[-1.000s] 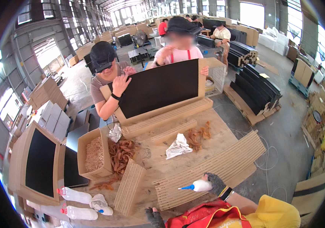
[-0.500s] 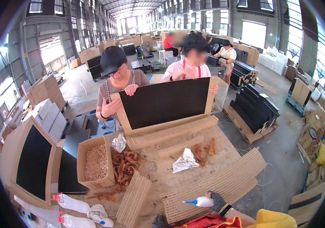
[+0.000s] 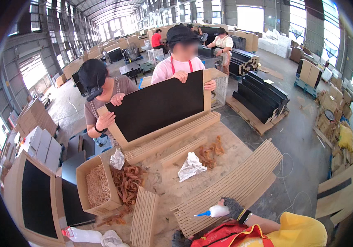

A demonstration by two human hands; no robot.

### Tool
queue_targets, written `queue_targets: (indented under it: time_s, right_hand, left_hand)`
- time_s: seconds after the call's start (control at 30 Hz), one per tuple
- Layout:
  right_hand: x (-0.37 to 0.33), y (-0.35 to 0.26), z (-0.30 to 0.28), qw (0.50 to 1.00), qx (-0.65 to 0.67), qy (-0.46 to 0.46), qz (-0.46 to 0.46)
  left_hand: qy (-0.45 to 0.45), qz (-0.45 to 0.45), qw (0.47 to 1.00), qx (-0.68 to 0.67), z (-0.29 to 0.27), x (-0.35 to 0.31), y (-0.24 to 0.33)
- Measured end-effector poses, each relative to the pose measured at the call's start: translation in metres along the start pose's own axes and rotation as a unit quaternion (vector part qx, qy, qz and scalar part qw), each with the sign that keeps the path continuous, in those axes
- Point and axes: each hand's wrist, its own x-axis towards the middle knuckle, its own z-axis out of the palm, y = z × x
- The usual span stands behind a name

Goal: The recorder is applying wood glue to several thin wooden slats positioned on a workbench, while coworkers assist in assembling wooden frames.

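From my end I see the right hand [image 3: 234, 208], in a dark grey glove, curled closed around a small white plastic bottle with a blue nozzle [image 3: 218, 211] — lower centre-right of the frame, above the row of long tan strips [image 3: 230, 183]. The left hand [image 3: 178, 238] shows only partly at the bottom centre edge — I cannot tell its opening or hold.
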Motion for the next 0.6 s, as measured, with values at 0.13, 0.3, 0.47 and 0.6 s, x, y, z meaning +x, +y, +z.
queue_targets:
  time_s: [0.13,0.3,0.47,0.6]
  right_hand:
    - [-0.005,0.009,0.009,0.999,-0.001,-0.018,0.031]
    - [-0.006,0.012,0.014,0.999,0.034,-0.001,0.021]
    - [-0.019,0.031,0.028,0.99,0.08,-0.021,0.114]
    - [-0.028,0.05,0.042,0.999,-0.001,0.035,-0.012]
  left_hand:
    - [-0.077,0.035,0.995,0.043,-0.017,0.0,0.02]
    - [-0.083,0.053,0.995,0.03,-0.01,-0.007,0.001]
    - [-0.073,0.023,0.997,0.0,-0.011,0.023,0.026]
    - [-0.073,0.035,0.997,0.007,-0.017,0.043,0.049]
